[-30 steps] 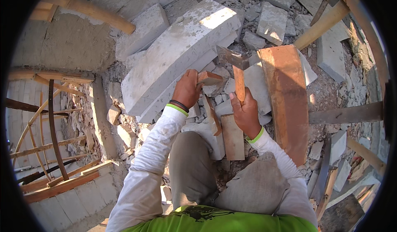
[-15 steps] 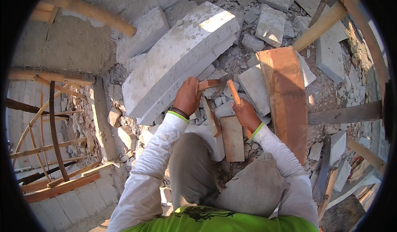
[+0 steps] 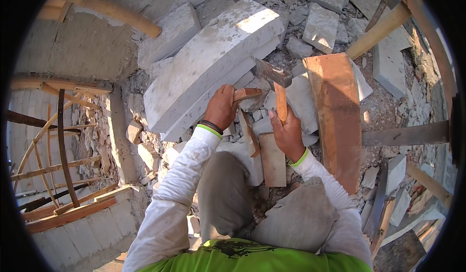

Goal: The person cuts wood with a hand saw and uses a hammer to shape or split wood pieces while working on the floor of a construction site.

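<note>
My left hand point(image 3: 221, 108) is closed around a short piece of reddish-brown wood point(image 3: 248, 94), whose free end points right. In my right hand point(image 3: 290, 136) is a hammer point(image 3: 281, 99) with a wooden handle and a dark metal head. The hammer stands roughly upright, its head apart from the wood piece and up to its right. Between my hands and knees lie a narrow wood strip point(image 3: 249, 133) and a flat pale board point(image 3: 273, 160). A wide brown plank point(image 3: 335, 116) lies to the right of my right hand.
Long pale concrete blocks point(image 3: 208, 61) lie ahead on the left. Rubble and broken blocks point(image 3: 320, 28) spread beyond. A round wooden pole point(image 3: 381, 29) slants in at the far right, and a dark flat bar point(image 3: 407, 133) reaches the plank. Wooden poles point(image 3: 63, 150) stand at the left opening.
The hammer head has lifted off the wood piece and swung up and right. My right hand turned with it; my left hand still holds the wood in nearly the same spot.
</note>
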Available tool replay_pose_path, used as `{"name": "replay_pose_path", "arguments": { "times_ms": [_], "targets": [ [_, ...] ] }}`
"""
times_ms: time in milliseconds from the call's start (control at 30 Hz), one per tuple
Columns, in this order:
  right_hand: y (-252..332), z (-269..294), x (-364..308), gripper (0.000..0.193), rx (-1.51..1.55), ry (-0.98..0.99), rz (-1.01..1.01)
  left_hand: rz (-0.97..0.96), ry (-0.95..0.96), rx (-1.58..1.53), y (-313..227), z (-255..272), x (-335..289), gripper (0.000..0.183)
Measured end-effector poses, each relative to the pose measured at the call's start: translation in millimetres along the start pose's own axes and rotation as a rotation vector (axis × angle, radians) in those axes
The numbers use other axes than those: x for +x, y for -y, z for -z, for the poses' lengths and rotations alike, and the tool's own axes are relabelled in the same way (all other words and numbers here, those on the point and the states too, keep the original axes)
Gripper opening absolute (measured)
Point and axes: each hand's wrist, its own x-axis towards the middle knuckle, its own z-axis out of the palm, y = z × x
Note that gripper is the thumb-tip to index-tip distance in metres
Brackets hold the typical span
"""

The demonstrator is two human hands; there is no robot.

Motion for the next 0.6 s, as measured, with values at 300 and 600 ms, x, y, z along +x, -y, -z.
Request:
{"name": "replay_pose_path", "arguments": {
  "times_ms": [300, 600],
  "targets": [
    [-19.2, -0.2, -5.1, 0.029, -0.006, 0.060, -0.138, -0.019, -0.018, -0.031, 3.9, 0.2, 5.1, 0.026],
    [-42.2, 2.8, 7.4, 0.027, -0.078, 0.120, -0.098, 0.006, -0.012, -0.002, 1.9, -1.9, 9.1, 0.028]
  ]
}}
